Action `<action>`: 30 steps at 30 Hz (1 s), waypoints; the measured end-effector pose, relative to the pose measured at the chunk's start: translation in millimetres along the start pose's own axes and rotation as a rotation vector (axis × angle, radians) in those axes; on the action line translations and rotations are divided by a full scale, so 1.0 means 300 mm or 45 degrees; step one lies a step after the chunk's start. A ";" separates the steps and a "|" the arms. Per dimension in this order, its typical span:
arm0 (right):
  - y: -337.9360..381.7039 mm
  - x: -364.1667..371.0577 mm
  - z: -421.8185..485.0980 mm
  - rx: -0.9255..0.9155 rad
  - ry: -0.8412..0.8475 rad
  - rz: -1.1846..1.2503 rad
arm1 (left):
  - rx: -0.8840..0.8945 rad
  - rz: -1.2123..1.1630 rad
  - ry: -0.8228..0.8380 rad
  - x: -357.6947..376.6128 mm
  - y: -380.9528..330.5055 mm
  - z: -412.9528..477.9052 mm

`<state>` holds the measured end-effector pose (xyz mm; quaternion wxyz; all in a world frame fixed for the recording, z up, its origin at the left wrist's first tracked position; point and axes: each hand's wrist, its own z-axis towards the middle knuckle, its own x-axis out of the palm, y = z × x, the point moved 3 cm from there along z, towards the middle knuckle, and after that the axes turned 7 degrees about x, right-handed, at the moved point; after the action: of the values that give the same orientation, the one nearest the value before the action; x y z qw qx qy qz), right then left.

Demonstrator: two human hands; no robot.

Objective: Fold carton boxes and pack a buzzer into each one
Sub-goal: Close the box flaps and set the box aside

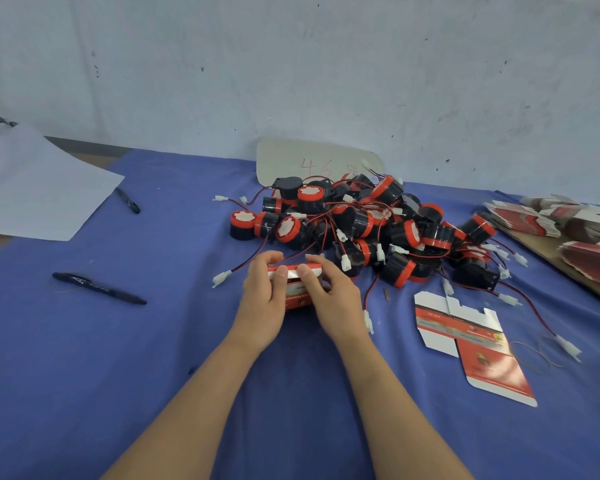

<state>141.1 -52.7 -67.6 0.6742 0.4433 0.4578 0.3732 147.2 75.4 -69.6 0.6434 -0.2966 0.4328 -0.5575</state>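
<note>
A small red and white carton box (297, 292) stands on the blue cloth at the middle. My left hand (262, 299) grips its left side and my right hand (329, 296) grips its right side. Both thumbs press on the white top flap. What is inside the box is hidden. Just behind it lies a heap of black and red buzzers (368, 223) with red and black wires and white plugs. One flat unfolded carton (471, 344) lies to the right of my right arm.
Stacks of flat cartons (568, 230) sit on a board at the far right. Two black pens (97, 289) (128, 200) and a white sheet of paper (32, 192) lie at the left. A pale card (312, 161) leans against the wall.
</note>
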 end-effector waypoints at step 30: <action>0.133 -0.074 -0.122 0.265 -0.229 0.408 | -0.213 -0.243 -0.238 0.081 -0.244 -0.048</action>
<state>95.9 -50.3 -30.6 0.5951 0.6091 0.3555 0.3853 100.8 38.4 -18.2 0.5981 -0.4397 0.3858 -0.5478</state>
